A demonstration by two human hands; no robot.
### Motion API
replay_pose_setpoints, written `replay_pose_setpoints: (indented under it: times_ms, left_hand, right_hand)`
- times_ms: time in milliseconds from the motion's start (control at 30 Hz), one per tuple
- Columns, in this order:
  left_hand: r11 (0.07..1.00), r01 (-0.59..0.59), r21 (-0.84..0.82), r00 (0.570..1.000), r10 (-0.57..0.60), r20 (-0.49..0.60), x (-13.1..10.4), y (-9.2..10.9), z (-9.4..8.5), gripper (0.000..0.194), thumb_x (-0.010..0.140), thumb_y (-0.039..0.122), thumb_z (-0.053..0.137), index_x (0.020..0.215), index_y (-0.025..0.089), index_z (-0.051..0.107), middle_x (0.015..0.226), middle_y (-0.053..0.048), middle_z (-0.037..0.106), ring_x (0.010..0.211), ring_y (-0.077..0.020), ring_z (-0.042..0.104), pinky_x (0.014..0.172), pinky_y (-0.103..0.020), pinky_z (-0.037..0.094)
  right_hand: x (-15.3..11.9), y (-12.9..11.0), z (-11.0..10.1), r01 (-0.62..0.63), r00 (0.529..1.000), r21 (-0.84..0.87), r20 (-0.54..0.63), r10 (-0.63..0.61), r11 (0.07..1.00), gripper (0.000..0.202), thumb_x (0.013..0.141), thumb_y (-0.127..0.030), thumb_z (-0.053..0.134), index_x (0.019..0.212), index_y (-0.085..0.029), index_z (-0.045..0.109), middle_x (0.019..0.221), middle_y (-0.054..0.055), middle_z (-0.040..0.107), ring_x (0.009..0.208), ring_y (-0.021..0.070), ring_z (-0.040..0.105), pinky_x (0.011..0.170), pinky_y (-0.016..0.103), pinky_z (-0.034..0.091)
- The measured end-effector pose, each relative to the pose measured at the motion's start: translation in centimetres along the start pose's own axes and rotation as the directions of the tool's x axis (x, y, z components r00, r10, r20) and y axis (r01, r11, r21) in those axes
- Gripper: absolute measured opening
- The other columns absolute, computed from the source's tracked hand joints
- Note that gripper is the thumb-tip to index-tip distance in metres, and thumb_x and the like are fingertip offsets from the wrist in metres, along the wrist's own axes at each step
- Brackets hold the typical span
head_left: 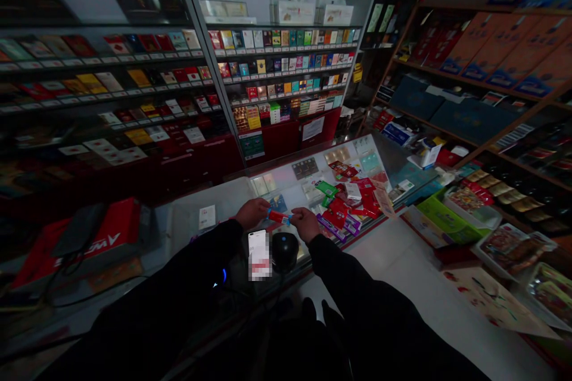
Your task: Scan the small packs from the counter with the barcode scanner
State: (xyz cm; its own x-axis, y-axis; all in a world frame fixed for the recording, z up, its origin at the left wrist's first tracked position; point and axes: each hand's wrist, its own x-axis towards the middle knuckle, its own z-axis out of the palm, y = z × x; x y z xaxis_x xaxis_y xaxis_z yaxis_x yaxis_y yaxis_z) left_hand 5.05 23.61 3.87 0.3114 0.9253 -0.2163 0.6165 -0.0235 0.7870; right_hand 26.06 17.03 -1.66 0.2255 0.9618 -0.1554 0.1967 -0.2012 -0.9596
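Between my two hands, above the glass counter, a small red and blue packet [279, 216] is stretched out by its ends. My left hand [254, 214] pinches its left end, and my right hand [305, 224] pinches the right end. Just below the packet stands a black rounded device [285, 250] with a small blue light. A lit phone [259, 255] lies left of that device. To the right of my right hand is a loose pile of red, green and purple packets [336, 212] on the counter.
Glass counter [292, 190] with goods under it; small white box [207, 216] at left. A red box [107, 232] sits far left. Shelves of small packs [286, 65] stand behind. At right are a green box [451, 220], food trays and shelves of orange boxes [504, 47].
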Motion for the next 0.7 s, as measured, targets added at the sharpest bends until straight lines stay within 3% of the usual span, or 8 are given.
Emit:
replay_pose_setpoints:
  times_ms: [267, 467, 700]
  left_hand:
    - [0.944, 0.125, -0.305, 0.987, -0.15, -0.059, -2.4, -0.5, -3.2, 0.024, 0.067, 0.028, 0.071, 0.088, 0.016, 0.068, 0.077, -0.003, 0.071, 0.063, -0.0145, 0.062, 0.056, -0.024, 0.044]
    - [0.841, 0.215, -0.496, 0.946, -0.306, -0.109, -4.8, -2.1, -6.1, 0.021, 0.064, 0.018, 0.07, 0.084, 0.017, 0.064, 0.076, -0.003, 0.072, 0.07, -0.0166, 0.067, 0.064, -0.026, 0.051]
    - [0.88, 0.265, -0.394, 0.882, -0.386, -0.269, -7.3, -4.4, -9.2, 0.018, 0.063, 0.018, 0.067, 0.081, 0.016, 0.067, 0.063, 0.001, 0.065, 0.057, -0.013, 0.057, 0.056, -0.024, 0.042]
  right_hand:
    - [1.8, -3.2, 2.8, 0.016, 0.997, -0.062, 0.075, -0.012, 0.998, 0.029, 0.067, -0.022, 0.065, 0.095, -0.016, 0.073, 0.08, 0.003, 0.072, 0.071, 0.0166, 0.062, 0.067, 0.028, 0.05]
    - [2.2, -5.4, 6.7, 0.082, 0.982, -0.127, 0.182, -0.058, 0.989, 0.03, 0.071, -0.02, 0.066, 0.099, -0.013, 0.073, 0.084, 0.006, 0.073, 0.076, 0.0171, 0.064, 0.07, 0.027, 0.05]
    - [1.2, -7.6, 10.6, 0.07, 0.954, -0.117, 0.296, -0.032, 0.991, 0.037, 0.073, -0.023, 0.069, 0.107, -0.013, 0.073, 0.095, 0.008, 0.075, 0.083, 0.0189, 0.069, 0.074, 0.028, 0.053]
